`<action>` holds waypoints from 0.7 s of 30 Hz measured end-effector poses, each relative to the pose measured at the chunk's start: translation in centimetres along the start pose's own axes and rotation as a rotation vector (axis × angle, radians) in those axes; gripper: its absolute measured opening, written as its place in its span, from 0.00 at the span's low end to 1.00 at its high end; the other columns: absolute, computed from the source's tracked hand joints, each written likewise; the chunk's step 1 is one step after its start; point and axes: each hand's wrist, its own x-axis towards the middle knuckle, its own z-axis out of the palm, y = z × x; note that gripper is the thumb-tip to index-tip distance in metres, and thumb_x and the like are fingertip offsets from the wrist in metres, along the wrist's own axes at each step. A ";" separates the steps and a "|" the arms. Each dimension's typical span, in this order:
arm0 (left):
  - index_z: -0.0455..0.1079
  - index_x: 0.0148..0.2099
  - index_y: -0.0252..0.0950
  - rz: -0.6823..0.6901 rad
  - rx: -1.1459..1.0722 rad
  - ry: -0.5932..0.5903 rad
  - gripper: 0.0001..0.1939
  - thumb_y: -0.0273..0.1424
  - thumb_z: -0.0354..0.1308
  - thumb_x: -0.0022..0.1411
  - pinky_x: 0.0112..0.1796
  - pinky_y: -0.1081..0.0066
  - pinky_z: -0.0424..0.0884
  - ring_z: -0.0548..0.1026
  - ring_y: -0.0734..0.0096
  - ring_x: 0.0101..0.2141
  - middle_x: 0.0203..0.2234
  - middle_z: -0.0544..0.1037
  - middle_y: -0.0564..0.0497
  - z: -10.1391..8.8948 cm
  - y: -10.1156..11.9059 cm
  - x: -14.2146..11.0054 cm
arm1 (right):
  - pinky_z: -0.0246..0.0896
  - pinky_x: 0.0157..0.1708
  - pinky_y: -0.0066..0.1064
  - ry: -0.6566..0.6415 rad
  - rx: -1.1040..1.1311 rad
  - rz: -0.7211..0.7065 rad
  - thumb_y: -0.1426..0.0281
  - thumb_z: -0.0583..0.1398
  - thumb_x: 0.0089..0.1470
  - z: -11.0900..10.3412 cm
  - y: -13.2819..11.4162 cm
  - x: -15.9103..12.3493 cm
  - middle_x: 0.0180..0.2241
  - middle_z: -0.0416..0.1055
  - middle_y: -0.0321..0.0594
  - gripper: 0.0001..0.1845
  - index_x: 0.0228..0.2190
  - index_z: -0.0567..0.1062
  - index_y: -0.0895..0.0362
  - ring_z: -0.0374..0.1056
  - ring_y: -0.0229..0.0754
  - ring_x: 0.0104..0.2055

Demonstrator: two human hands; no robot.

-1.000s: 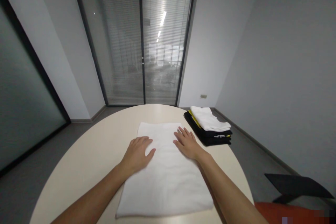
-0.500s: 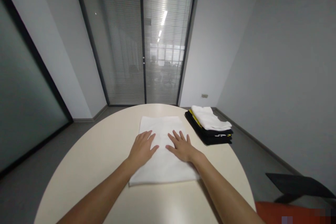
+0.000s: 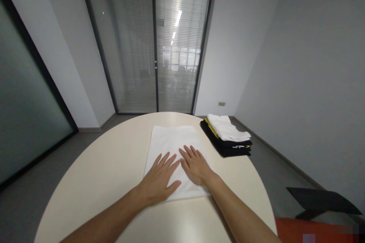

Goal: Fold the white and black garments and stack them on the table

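Note:
A folded white cloth (image 3: 174, 138), perhaps a garment, lies flat on the round pale table (image 3: 114, 155). My left hand (image 3: 161, 178) rests over its near left part, fingers spread and pointing away from me. On the right side of the same cloth, my right hand (image 3: 196, 167) lies palm down with its fingers stretched out. The left fingertips come close to the right thumb near the middle of the cloth. Neither hand grips anything. Both hands and forearms hide parts of the cloth's near half.
To the right on the table stands a stack of folded clothes (image 3: 228, 128), white on top with yellow and black below. A chair with a black armrest (image 3: 322, 201) and red seat (image 3: 316, 231) is at the lower right. Glass doors with blinds (image 3: 137, 53) are beyond.
My left hand has moved nearer to me and to the right across the cloth. The right hand has shifted slightly toward me. The stack of clothes has stayed put.

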 end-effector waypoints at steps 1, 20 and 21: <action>0.46 0.73 0.43 0.048 -0.011 -0.025 0.35 0.48 0.46 0.69 0.66 0.46 0.40 0.41 0.52 0.70 0.71 0.47 0.47 -0.2 0.2 -0.2 | 0.29 0.68 0.49 0.016 -0.007 -0.008 0.54 0.39 0.67 0.0 0.0 0.0 0.71 0.41 0.41 0.33 0.68 0.54 0.51 0.34 0.53 0.73; 0.51 0.71 0.50 0.117 0.043 -0.093 0.34 0.52 0.50 0.67 0.65 0.45 0.42 0.41 0.49 0.69 0.71 0.46 0.48 -1.3 -1.7 0.5 | 0.28 0.68 0.52 0.013 0.139 -0.069 0.48 0.48 0.63 -1.4 5.4 1.0 0.71 0.43 0.44 0.35 0.65 0.59 0.49 0.35 0.51 0.73; 0.52 0.70 0.50 0.096 0.059 -0.077 0.33 0.52 0.49 0.68 0.65 0.46 0.42 0.43 0.49 0.69 0.71 0.47 0.48 -1.2 -2.1 0.6 | 0.34 0.67 0.50 0.075 0.118 -0.075 0.51 0.49 0.64 -1.4 5.3 1.4 0.69 0.48 0.46 0.32 0.64 0.62 0.51 0.40 0.51 0.72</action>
